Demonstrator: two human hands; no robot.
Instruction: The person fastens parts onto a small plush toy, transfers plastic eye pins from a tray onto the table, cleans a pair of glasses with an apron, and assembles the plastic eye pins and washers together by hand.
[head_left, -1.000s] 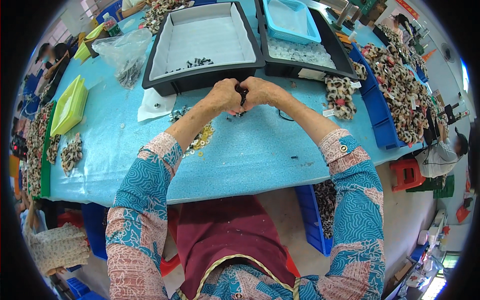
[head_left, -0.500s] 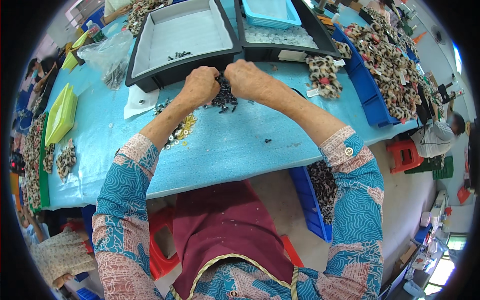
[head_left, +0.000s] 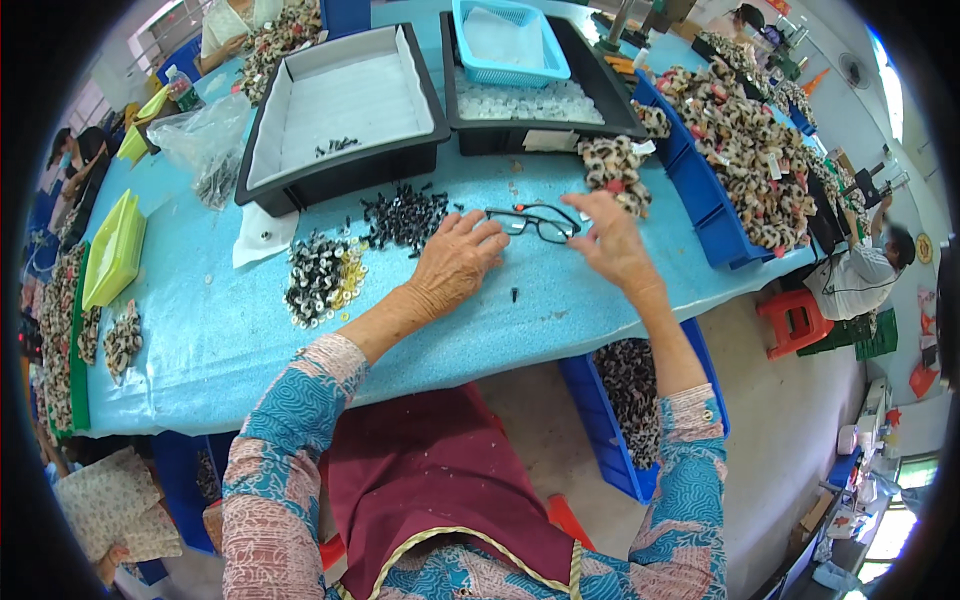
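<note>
A pair of black-framed eyeglasses (head_left: 556, 238) lies on the blue-covered table between my hands. My left hand (head_left: 460, 262) is palm down with its fingers loosely spread, its fingertips close to the left end of the glasses. At the other end, my right hand (head_left: 618, 248) has thumb and forefinger apart around the edge of the frame; whether they touch it I cannot make out. Left of my left hand is a heap of small black peg-like parts (head_left: 405, 218). Nearer me sits a pile of black and white ring-shaped parts (head_left: 315, 272), with yellowish washers (head_left: 352, 275) along its side.
A black tray lined in white (head_left: 345, 90) holds a few black parts. Beside it, another black tray (head_left: 540, 138) carries clear pieces and a light-blue basket (head_left: 510, 45). Spotted plush pieces (head_left: 750, 150) fill a blue bin (head_left: 715, 215) on the right. One black peg (head_left: 515, 295) lies alone.
Both hands were closed together over the black parts. They have moved right and opened out beside the eyeglasses, which now show on the table. The black heap is uncovered.
</note>
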